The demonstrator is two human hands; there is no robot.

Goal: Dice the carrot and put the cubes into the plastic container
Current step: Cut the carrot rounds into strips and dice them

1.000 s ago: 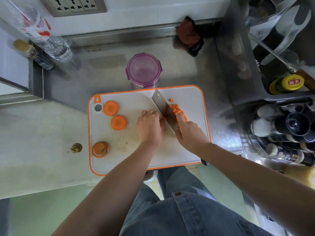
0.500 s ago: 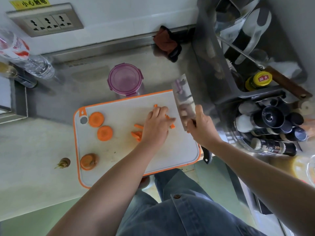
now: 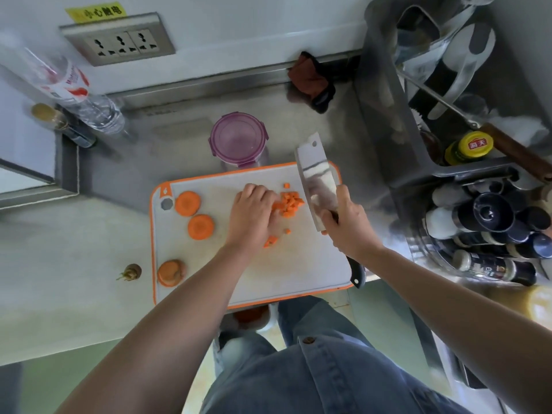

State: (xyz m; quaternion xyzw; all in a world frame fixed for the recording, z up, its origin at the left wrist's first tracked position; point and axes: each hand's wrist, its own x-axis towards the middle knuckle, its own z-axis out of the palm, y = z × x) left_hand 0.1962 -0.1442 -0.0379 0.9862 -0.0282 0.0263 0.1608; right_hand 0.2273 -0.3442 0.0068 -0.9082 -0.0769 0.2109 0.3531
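Carrot dicing partway: small orange cubes (image 3: 288,204) heaped on the white orange-rimmed cutting board (image 3: 298,264) against the curled left hand (image 3: 251,216), grasp unclear, right hand (image 3: 346,225) gripping the broad steel cleaver (image 3: 316,180), two round slices (image 3: 187,203) uncut, seemingly empty purple-lidded plastic container (image 3: 237,140) toward the far edge of the table (image 3: 167,138).

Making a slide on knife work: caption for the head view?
Left hand touches a pile of carrot cubes on the cutting board; right hand grips the cleaver.
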